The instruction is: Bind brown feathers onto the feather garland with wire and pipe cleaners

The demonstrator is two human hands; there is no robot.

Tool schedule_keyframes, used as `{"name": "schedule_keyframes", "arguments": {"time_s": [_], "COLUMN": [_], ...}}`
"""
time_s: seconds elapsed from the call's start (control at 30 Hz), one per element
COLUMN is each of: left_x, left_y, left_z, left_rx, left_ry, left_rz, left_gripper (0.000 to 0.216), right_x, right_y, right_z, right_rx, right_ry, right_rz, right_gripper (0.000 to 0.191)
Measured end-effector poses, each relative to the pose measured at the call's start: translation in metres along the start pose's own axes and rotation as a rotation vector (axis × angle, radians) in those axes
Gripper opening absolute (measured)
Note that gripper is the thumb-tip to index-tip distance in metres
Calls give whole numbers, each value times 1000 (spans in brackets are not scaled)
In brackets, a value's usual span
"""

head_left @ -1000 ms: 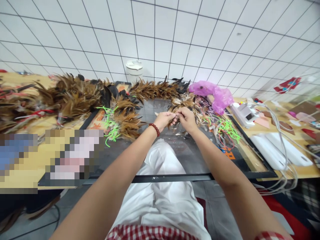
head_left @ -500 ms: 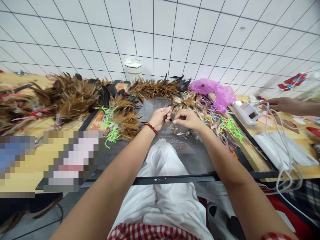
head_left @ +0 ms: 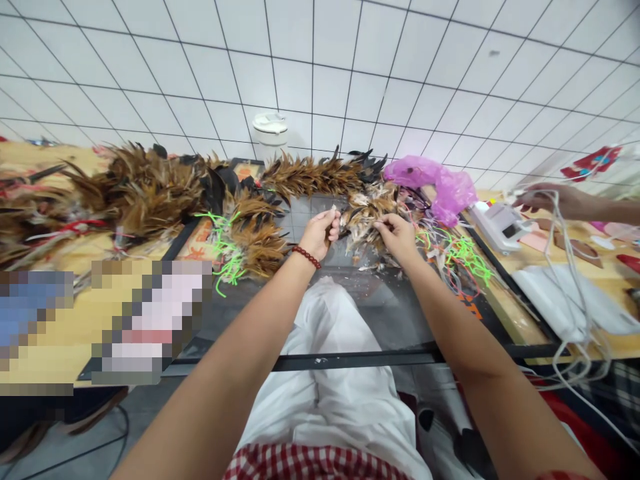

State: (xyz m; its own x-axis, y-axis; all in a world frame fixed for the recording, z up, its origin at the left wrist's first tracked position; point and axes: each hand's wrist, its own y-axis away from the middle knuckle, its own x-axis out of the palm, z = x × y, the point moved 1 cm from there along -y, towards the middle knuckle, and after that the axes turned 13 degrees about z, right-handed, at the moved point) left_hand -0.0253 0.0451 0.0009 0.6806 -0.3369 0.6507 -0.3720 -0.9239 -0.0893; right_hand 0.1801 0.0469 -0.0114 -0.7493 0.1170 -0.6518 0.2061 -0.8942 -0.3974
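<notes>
My left hand (head_left: 319, 233), with a red bead bracelet (head_left: 306, 256) on the wrist, is closed in a pinch on a small bunch of brown feathers (head_left: 334, 227) above the glass table top (head_left: 350, 313). My right hand (head_left: 399, 235) has moved a little to the right and its fingers are curled into the loose feather pile (head_left: 365, 210), gripping feathers there. The two hands are a short way apart.
Long strings of brown and black feathers (head_left: 145, 190) cover the table's back and left. Green cords (head_left: 223, 250) lie left, more green cords (head_left: 463, 257) right. A pink plastic bag (head_left: 435, 183), a white cup (head_left: 270, 133), and another person's hand (head_left: 545, 199) with white cables (head_left: 565, 267) are at the right.
My hands, joined over the feathers a second ago, have separated. The right hand went right into the loose pile. Another person's hand has come in at the right.
</notes>
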Motion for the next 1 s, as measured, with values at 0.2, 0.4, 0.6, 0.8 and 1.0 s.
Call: {"name": "schedule_keyframes", "arguments": {"time_s": [0.2,0.4,0.6,0.8,1.0], "left_x": [4,13,16,15,14], "left_y": [0,1,5,4,4], "left_z": [9,20,28,27,27], "left_rx": [28,58,191,163,104], "left_ry": [-200,-605,-1092,-1087,-987], "left_rz": [-35,-51,-48,-94,-122], "left_gripper": [22,14,17,17,16], "right_x": [-3,13,24,27,27], "right_y": [10,19,22,20,19], "right_z": [14,35,37,33,34], "right_rx": [-67,37,63,94,89], "right_ry": [-42,-236,-340,-402,-480], "right_rz": [56,161,200,149,108], "right_gripper": [16,19,24,26,28]}}
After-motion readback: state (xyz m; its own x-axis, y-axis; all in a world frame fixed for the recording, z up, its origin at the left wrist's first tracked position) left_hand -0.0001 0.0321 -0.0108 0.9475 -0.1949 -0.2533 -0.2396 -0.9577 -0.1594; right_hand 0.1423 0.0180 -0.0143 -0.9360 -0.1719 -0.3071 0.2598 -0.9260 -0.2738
